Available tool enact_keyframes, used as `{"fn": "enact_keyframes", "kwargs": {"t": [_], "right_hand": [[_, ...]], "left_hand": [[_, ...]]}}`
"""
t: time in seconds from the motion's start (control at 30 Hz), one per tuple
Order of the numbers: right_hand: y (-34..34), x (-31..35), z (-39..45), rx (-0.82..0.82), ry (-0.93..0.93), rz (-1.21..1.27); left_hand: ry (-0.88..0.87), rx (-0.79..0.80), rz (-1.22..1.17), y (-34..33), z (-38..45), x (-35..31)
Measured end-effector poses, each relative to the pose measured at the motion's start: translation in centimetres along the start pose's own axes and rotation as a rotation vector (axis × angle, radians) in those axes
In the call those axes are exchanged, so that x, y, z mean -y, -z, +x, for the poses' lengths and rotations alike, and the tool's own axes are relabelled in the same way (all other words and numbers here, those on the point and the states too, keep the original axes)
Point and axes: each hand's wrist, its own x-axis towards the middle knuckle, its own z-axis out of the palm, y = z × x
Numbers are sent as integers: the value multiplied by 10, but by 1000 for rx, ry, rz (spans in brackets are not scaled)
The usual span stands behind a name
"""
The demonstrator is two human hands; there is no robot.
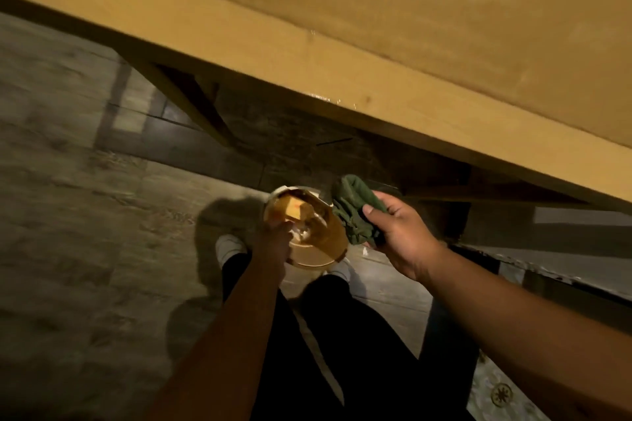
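**Figure.** A standing person, seen from above, holds a glass vessel [309, 236] and a green cloth [354, 212] side by side in the air. Both are below the near edge of the wooden table [410, 27] and above the floor [68, 181].

The left hand [275, 239] grips the vessel at its near rim, fingers curled on the glass. The dim, smeared light does not show whether any fingertip lies inside the mouth. The vessel is tilted, and its opening appears to face up toward the person — a pose that, in my judgement, offers the inner wall to the cloth.

The right hand [400, 232] clenches the cloth into a wad. The thumb presses across the top and the other fingers wrap beneath, so a bunched end stands free toward the vessel. Cloth and glass are just beside each other; whether they touch cannot be told.

Holding both clear of the table probably keeps drips off its top — a few wet glints [321, 97] sit on its edge. The amber tint of the glass seems borrowed from the room's light. Below the hands appear black trousers [342, 335] and pale shoes [229, 246]. The work reads as wiping or drying the vessel, with the wipe itself not yet plainly begun.
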Motion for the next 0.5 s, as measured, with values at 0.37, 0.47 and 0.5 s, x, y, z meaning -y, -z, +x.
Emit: {"fn": "enact_keyframes", "kwargs": {"t": [0.37, 0.47, 0.5], "right_hand": [[-36, 80, -142, -39, 67, -563], [-41, 99, -181, 124, 47, -468], [-43, 105, -193, 162, 87, -489]], "left_hand": [[-536, -6, 314, 26, -186, -91], [-565, 94, 431, 39, -228, -99], [-581, 141, 469, 43, -241, -101]]}}
